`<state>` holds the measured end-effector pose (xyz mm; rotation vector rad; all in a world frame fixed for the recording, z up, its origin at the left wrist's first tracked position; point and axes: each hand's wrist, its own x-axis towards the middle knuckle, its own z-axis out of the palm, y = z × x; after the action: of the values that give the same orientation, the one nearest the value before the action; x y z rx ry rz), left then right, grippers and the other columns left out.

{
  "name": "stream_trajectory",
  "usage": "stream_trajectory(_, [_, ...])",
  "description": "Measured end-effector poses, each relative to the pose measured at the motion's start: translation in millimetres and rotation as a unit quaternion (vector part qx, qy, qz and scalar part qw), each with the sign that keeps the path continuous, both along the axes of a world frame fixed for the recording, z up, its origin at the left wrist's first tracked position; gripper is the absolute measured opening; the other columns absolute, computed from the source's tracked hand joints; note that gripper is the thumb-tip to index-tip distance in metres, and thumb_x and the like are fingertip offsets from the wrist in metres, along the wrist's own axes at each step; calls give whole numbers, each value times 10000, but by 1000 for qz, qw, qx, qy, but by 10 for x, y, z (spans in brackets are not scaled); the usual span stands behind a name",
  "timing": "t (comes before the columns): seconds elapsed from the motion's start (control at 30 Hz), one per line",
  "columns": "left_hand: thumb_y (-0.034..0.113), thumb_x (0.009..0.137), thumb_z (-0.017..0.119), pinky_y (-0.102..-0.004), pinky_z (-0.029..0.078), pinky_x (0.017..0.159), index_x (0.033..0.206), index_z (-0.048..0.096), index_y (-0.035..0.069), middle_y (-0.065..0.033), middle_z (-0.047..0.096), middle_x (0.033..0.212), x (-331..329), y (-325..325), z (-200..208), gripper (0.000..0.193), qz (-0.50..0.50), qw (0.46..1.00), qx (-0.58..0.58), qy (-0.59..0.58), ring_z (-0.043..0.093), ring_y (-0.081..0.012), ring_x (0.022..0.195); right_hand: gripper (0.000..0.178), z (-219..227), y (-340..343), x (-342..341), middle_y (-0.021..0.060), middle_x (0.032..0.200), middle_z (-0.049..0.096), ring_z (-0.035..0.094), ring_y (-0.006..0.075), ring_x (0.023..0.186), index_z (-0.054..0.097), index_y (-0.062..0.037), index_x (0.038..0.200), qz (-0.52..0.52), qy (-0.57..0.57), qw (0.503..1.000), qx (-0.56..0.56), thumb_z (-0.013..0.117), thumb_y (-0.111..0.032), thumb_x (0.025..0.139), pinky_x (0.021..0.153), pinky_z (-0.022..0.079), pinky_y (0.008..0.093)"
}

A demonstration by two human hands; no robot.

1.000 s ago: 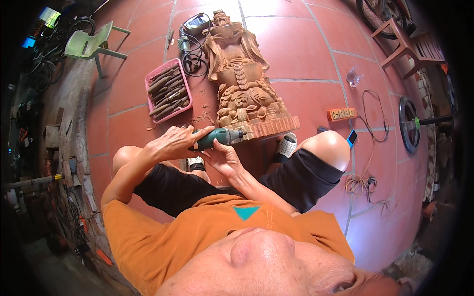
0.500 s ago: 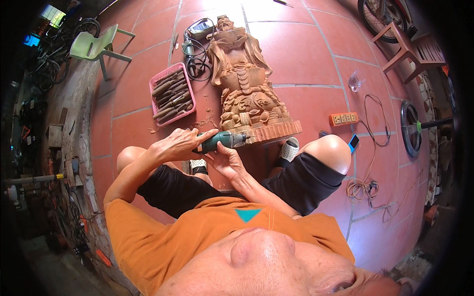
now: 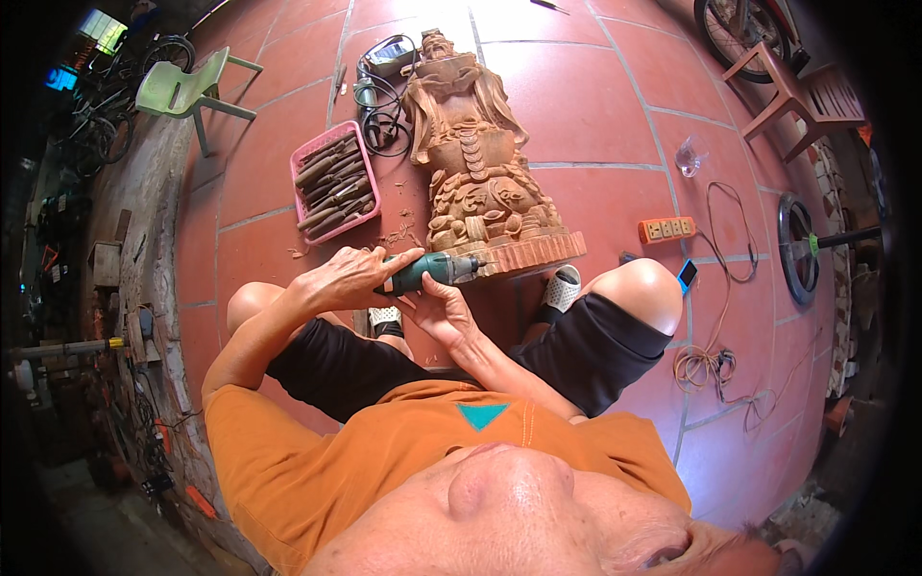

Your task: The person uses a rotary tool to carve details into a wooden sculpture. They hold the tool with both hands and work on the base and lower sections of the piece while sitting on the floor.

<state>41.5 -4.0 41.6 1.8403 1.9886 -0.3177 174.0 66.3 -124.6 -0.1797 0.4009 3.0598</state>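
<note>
A carved wooden statue point(image 3: 475, 144) lies on its back, its ridged base point(image 3: 533, 254) toward me. Between my hands is a green and black handheld rotary grinder point(image 3: 411, 277), its metal nose pointing right at the base's near left corner. Whether the bit touches the wood is too small to tell. My left hand point(image 3: 351, 272) wraps over the grinder's rear end, fingers along its top. From below, my right hand point(image 3: 442, 315) grips the front of the body, thumb up against it. Wood shavings point(image 3: 399, 235) lie beside the base.
Left of the statue, a pink basket point(image 3: 377, 206) holds several chisels. Behind it lie another corded power tool point(image 3: 365, 93) and looped black cable. An orange power strip point(image 3: 667, 229), its cord and a phone point(image 3: 687, 276) are at right. A green chair point(image 3: 182, 88) stands far left.
The grinder's nose has shifted very slightly upward along the statue's base. Both hands keep the same hold, and the statue lies as before.
</note>
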Motion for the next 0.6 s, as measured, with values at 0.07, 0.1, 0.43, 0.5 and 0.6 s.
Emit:
stream_trajectory(0.07, [498,802,702,-411,456,573,1515,270,198,-147,546,800,3,-6,9,886,2,1000,-4,-1,586,-295,660,354,8,-5,-4,46,1149,634,582,208,1137,562,-133,1206,1,5,1000,7,679,-90,875,1067,407,533])
stream_trajectory(0.1, [497,802,702,-413,458,576,1515,271,196,-148,547,801,-3,4,14,886,3,1000,-5,-2,588,-297,662,358,19,8,-10,46,1149,635,581,210,1140,561,-134,1207,1,7,1000,11,681,-91,873,1068,404,536])
stream_trajectory(0.43, [500,822,680,-425,479,596,1502,266,172,-187,587,862,28,36,86,861,11,999,-26,-15,631,-336,757,357,65,19,6,69,1169,619,569,230,1159,543,-90,1202,-8,11,1000,10,679,-82,872,1085,388,537])
stream_trajectory(0.5, [511,808,693,-406,445,583,1510,274,186,-133,546,802,13,-3,37,880,4,1000,-7,-4,585,-291,703,350,42,8,3,71,1163,620,572,226,1153,543,-89,1194,-7,14,1000,4,680,-83,872,1084,392,533])
stream_trajectory(0.6, [510,808,694,-402,440,581,1510,277,193,-131,544,811,14,-15,21,876,1,1000,3,-13,573,-283,687,342,42,-1,24,73,1152,623,575,223,1147,543,-86,1188,-3,13,1000,1,679,-84,874,1082,396,528])
